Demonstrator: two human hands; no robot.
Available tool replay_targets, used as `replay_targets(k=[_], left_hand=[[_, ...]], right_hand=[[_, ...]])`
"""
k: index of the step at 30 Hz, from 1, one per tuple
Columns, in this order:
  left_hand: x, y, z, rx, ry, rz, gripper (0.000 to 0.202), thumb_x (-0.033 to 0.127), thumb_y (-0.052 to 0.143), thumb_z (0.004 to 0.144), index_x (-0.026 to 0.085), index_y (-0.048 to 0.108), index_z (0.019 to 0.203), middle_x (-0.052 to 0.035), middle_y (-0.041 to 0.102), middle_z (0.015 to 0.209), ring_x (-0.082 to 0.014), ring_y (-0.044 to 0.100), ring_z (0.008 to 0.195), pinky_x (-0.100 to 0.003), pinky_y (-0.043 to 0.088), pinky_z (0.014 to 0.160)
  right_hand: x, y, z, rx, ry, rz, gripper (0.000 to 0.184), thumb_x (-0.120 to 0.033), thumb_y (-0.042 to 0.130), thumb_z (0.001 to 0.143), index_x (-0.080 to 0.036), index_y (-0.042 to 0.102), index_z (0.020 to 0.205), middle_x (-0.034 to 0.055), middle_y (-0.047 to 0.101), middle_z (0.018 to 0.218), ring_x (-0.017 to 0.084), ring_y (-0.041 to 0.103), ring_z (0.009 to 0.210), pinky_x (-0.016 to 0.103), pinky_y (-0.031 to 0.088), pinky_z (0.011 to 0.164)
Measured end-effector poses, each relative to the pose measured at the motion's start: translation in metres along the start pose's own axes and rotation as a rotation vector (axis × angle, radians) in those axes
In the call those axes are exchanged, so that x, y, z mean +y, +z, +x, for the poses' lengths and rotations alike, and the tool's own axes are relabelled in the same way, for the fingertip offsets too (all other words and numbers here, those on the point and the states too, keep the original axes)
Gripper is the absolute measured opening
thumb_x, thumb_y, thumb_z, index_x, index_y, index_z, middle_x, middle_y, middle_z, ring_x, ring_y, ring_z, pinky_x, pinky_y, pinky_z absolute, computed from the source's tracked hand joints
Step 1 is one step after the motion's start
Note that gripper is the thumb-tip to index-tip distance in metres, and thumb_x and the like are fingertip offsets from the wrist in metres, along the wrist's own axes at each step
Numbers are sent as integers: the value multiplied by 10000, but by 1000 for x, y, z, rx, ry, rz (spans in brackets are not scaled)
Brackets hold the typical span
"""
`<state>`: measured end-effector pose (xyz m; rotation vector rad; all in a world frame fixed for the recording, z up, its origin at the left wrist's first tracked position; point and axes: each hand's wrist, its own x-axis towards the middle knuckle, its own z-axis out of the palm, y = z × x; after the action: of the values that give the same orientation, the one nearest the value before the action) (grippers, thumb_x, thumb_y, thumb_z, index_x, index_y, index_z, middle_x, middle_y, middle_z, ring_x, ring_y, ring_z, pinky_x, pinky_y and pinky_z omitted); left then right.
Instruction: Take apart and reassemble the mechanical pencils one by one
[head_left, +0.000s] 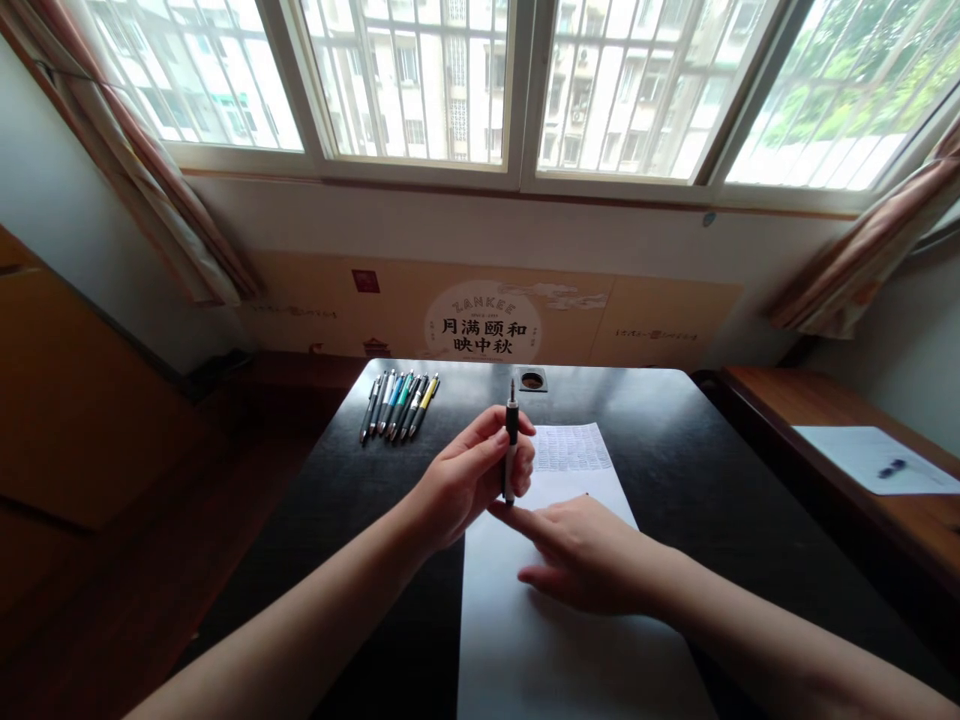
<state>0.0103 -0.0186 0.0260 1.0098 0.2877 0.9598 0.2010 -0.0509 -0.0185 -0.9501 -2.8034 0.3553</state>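
A pen with a black grip section and a pale barrel stands upright in my left hand. Its tip points up, and my left fingers are wrapped round the barrel. My right hand is just below and to the right, its index finger stretched out to the pen's lower end, its thumb apart. The other right fingers are mostly hidden; a tiny dark speck shows at their far side, too small to name. Beneath both hands lies a long white paper sheet, with rows of small writing or print at its far end.
Several pens lie side by side at the back left of the black table. A square fitting with a round hole is at the back edge. On a wooden surface at right, another paper carries a small dark object.
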Motion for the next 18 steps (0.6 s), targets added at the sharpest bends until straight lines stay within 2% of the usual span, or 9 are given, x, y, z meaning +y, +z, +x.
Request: replay_targets(k=[2, 4, 6, 8, 11, 14, 16, 18], left_hand=[[0, -1, 0, -15, -1, 0, 170, 307, 632, 922, 164, 584, 1001, -1, 559, 732, -117, 519, 620, -242, 394, 607], [0, -2, 0, -25, 1, 6, 172, 311, 630, 926, 161, 588, 1001, -4, 564, 734, -119, 522, 624, -246, 402, 615], [-1, -3, 1, -29, 5, 9, 173, 313, 626, 930, 160, 591, 1003, -6, 569, 738, -120, 524, 628, -247, 406, 619], [-1, -3, 1, -30, 8, 11, 177, 317, 626, 930, 159, 593, 1003, -7, 569, 740, -121, 525, 631, -247, 409, 621], [-1, -4, 1, -32, 9, 29, 192, 329, 630, 928, 158, 591, 1004, -4, 563, 740, -118, 523, 636, -244, 413, 621], [0, -5, 0, -22, 14, 88, 206, 352, 611, 940, 164, 579, 1017, 1, 556, 741, -113, 516, 634, -240, 418, 618], [0, -7, 0, -2, 19, 172, 224, 380, 586, 956, 171, 565, 1034, 4, 553, 742, -111, 511, 624, -237, 420, 604], [-2, -9, 1, 19, 21, 279, 253, 416, 562, 966, 178, 548, 1053, 13, 536, 726, -108, 489, 595, -228, 408, 562]], right_hand=[[2, -1, -1, -1, 6, 7, 662, -336, 677, 908, -256, 400, 1504, 41, 747, 928, 220, 660, 717, 293, 353, 606], [2, -2, -2, -4, 0, 19, 380, -332, 623, 940, -288, 600, 1317, 15, 733, 865, 195, 646, 690, 287, 351, 608], [2, -2, -2, 2, -10, 36, 193, -325, 592, 956, -289, 700, 1111, -3, 709, 787, 176, 631, 663, 282, 351, 609], [3, -2, -1, 22, -17, 50, 158, -319, 595, 951, -278, 717, 1043, -5, 700, 759, 169, 626, 652, 279, 356, 612], [4, -2, -2, 65, -32, 71, 149, -311, 612, 944, -261, 717, 1036, -2, 712, 770, 165, 632, 647, 277, 369, 617], [11, -11, -8, 136, -35, 78, 139, -292, 591, 963, -237, 718, 954, 1, 724, 784, 155, 641, 658, 268, 384, 628], [21, -22, -15, 215, 11, 56, 169, -289, 573, 976, -218, 712, 910, 5, 713, 761, 148, 631, 647, 262, 385, 622], [34, -35, -23, 273, 115, 3, 155, -311, 598, 965, -213, 717, 948, -6, 672, 685, 136, 586, 576, 261, 376, 598]])
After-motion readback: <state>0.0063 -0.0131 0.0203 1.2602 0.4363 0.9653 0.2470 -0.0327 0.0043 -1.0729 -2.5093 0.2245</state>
